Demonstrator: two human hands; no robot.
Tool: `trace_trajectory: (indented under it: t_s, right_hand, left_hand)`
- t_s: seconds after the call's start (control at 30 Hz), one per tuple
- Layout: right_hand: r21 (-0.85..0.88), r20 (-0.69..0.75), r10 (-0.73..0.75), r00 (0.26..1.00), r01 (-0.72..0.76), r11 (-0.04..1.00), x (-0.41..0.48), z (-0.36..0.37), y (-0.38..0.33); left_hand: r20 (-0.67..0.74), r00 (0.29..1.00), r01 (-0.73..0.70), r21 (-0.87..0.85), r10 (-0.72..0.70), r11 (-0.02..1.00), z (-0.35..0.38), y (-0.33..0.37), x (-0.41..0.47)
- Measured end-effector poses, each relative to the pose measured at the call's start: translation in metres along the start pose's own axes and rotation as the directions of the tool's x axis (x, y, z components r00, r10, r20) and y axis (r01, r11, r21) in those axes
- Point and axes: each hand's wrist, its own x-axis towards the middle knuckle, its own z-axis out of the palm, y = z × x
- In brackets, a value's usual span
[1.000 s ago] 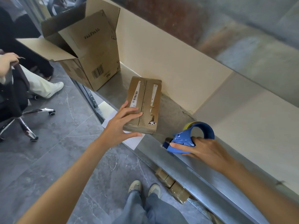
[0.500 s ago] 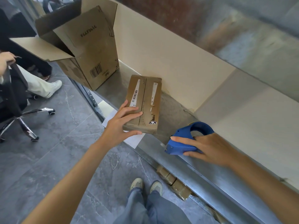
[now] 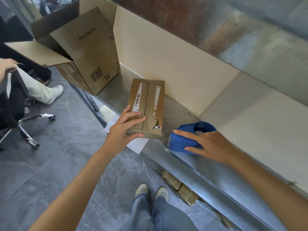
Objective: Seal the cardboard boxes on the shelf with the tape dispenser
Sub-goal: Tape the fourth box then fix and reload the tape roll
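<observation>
A small flat cardboard box (image 3: 150, 97) lies on the metal shelf (image 3: 208, 165), its two top flaps meeting at a centre seam with torn white labels. My left hand (image 3: 124, 129) grips its near left corner, thumb on the front face and fingers on top. To the right of the box, a blue tape dispenser (image 3: 188, 137) rests on the shelf near the front edge. My right hand (image 3: 208, 144) lies over it, fingers wrapped on its body. A large cardboard box (image 3: 86, 52) with open flaps stands at the shelf's far left end.
A pale back panel (image 3: 166, 55) runs behind the boxes. A white sheet (image 3: 133, 144) hangs off the shelf edge under the small box. Small taped boxes (image 3: 181, 189) sit on the floor below. A seated person's leg (image 3: 41, 90) and an office chair (image 3: 25, 124) are at left.
My right hand has turned the tape dispenser flatter and closed over its body. The left hand stays on the small box, which has not moved.
</observation>
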Motion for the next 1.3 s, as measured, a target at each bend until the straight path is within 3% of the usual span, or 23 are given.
trace_trajectory:
  t_s: [0.37,0.8,0.93,1.17,1.3]
  right_hand:
    - [0.107,-0.001,0.132,0.991,-0.131,0.986,0.011,0.000,-0.017]
    - [-0.013,-0.183,0.255,0.949,-0.261,0.965,0.015,0.018,-0.058]
    - [-0.066,-0.090,0.318,0.944,-0.324,0.944,0.016,0.019,-0.074]
    - [-0.045,-0.211,0.379,0.901,-0.397,0.917,0.018,0.022,-0.088]
    - [-0.101,-0.156,0.426,0.891,-0.443,0.891,0.017,0.020,-0.090]
  left_hand:
    - [-0.012,1.000,-0.015,0.004,0.015,1.000,0.002,-0.001,-0.001]
    - [-0.013,1.000,-0.004,0.020,0.004,1.000,0.002,-0.001,0.000]
    - [-0.043,0.999,-0.010,0.009,0.011,1.000,0.003,-0.002,-0.001]
    - [-0.030,0.999,0.014,0.008,-0.014,1.000,0.002,0.001,0.001]
    - [-0.023,0.999,0.026,0.017,-0.025,1.000,0.001,0.000,0.001]
